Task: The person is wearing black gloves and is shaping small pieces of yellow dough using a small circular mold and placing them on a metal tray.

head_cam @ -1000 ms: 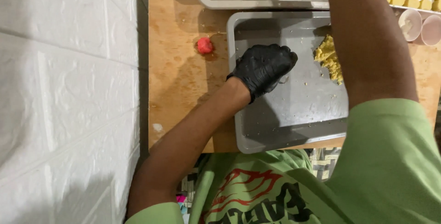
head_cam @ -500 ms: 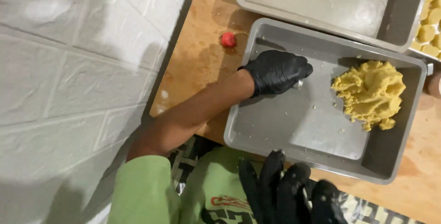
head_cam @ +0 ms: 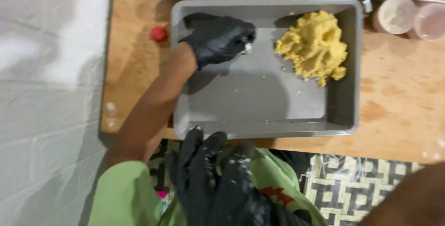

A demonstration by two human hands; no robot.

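Both hands gloved in black, one extended, one drawn close to the body.

The left hand (head_cam: 218, 39) is held out on a bare forearm, palm down, fingers curled inward into a loose fist; whether anything is gripped cannot be told. The right hand (head_cam: 213, 179) is kept near the chest, fingers spread and pointing away from the body, pale crumbs seen on the glove.

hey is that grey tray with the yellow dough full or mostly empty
Mostly empty. The yellow dough sits heaped in one corner of the grey tray; elsewhere only crumbs on bare metal.
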